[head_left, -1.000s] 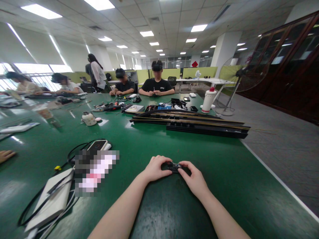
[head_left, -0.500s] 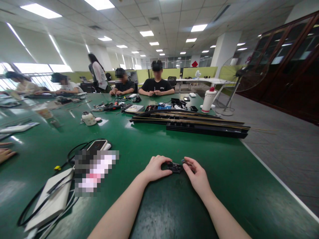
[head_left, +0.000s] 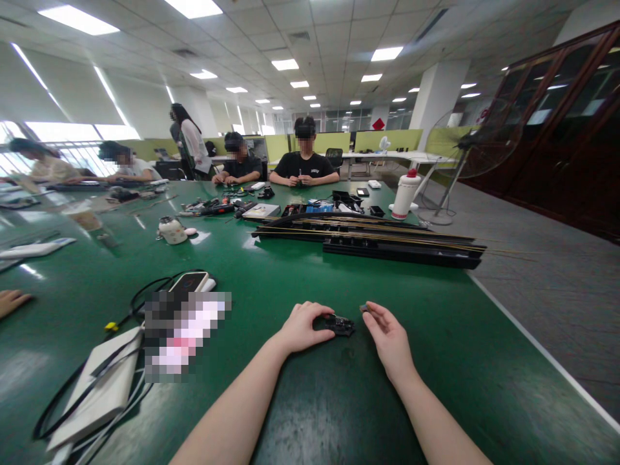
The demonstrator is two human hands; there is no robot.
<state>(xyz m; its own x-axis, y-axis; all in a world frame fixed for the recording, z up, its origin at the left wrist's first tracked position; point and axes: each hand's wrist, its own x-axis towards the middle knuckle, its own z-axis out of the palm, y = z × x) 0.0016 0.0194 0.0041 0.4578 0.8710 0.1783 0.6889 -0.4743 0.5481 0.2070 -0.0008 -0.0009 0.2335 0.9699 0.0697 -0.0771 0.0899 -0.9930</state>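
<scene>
A small black part (head_left: 339, 324) lies on the green table (head_left: 436, 336) in front of me. My left hand (head_left: 303, 326) is closed round its left end and pins it to the tabletop. My right hand (head_left: 389, 339) sits a short way to the right of the part, apart from it. Its thumb and forefinger pinch a tiny dark piece (head_left: 363, 308) just above the table.
Long black rails (head_left: 387, 242) with thin rods lie across the table further back. At my left are a white box (head_left: 97, 387), black cables (head_left: 145, 294) and a phone (head_left: 190, 282). Several people sit or stand at the far end. The table's right edge (head_left: 533, 349) borders a grey floor.
My right hand has come off the black part and moved right, pinching a tiny piece pulled from it. My left hand has stayed on the part.
</scene>
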